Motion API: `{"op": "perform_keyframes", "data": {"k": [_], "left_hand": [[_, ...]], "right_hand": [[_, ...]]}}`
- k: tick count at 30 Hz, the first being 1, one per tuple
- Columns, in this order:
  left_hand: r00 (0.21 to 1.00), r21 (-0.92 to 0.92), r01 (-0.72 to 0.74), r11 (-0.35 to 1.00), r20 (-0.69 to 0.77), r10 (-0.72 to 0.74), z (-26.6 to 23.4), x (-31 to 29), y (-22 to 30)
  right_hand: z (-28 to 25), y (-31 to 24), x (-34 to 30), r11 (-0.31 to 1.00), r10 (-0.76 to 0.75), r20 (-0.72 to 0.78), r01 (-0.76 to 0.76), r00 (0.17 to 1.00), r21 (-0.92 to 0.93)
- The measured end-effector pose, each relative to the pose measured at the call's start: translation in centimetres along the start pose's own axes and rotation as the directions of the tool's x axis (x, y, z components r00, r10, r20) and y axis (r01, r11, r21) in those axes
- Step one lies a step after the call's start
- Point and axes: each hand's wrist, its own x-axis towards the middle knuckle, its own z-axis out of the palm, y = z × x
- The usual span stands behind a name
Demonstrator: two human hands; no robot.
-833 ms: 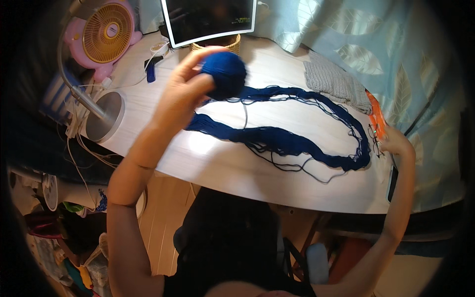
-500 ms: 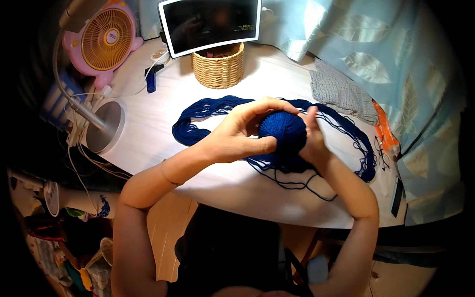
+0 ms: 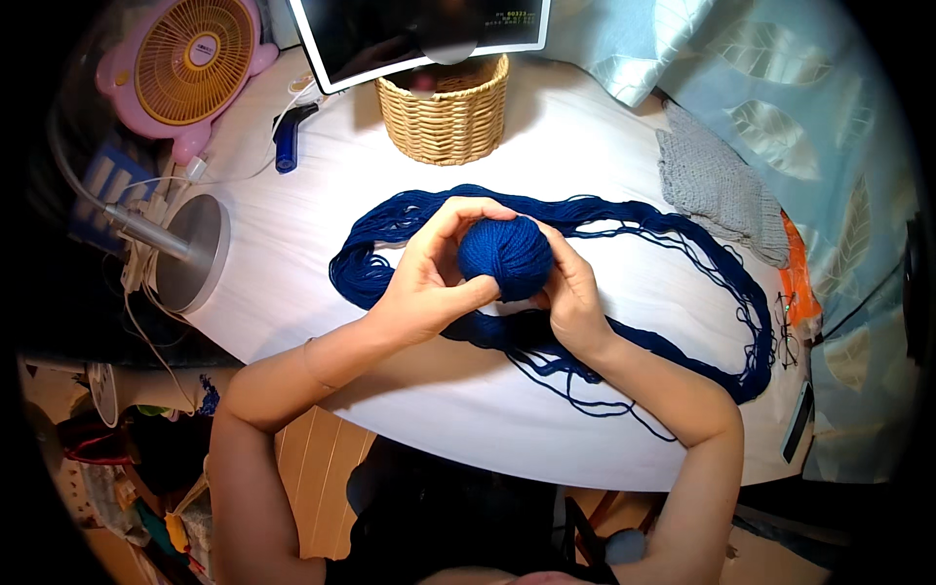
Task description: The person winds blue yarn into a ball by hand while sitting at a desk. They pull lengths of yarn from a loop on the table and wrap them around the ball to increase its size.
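A round ball of dark blue yarn [image 3: 505, 257] is held above the table between both hands. My left hand [image 3: 436, 261] curves round its left side, thumb at the lower front and fingers over the top. On the ball's right side, my right hand [image 3: 575, 297] presses with its fingers; part of them is hidden behind the ball. Beneath the hands, a loosened skein of the same blue yarn [image 3: 721, 261] lies in a long loop across the table. Several loose strands trail from its near side toward the table's front edge.
A wicker basket [image 3: 444, 122] stands under a white-framed screen [image 3: 419, 39] at the back. At the left are a lamp base [image 3: 200, 255], a pink fan [image 3: 195, 58] and a blue-black tool [image 3: 288, 146]. Grey knitting [image 3: 717, 185], glasses [image 3: 786, 317] and a phone [image 3: 798, 424] lie right.
The ball and both hands have shifted left in the picture, and the ball has been turned. My right hand has closed in against the ball's side. The whole view has moved slightly.
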Motion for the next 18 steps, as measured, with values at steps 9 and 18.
{"op": "perform_keyframes", "data": {"k": [9,18], "left_hand": [[0.994,0.001,-0.060,0.998,0.089,0.060,-0.6,0.0,-0.6],[0.999,-0.089,-0.037,0.995,0.036,0.041,-0.3,0.1,0.0]], "right_hand": [[-0.3,0.4,0.7,0.993,0.001,-0.018,0.002,1.000,0.121],[-0.7,0.0,0.1,0.989,0.092,0.030,-0.088,0.995,-0.116]]}}
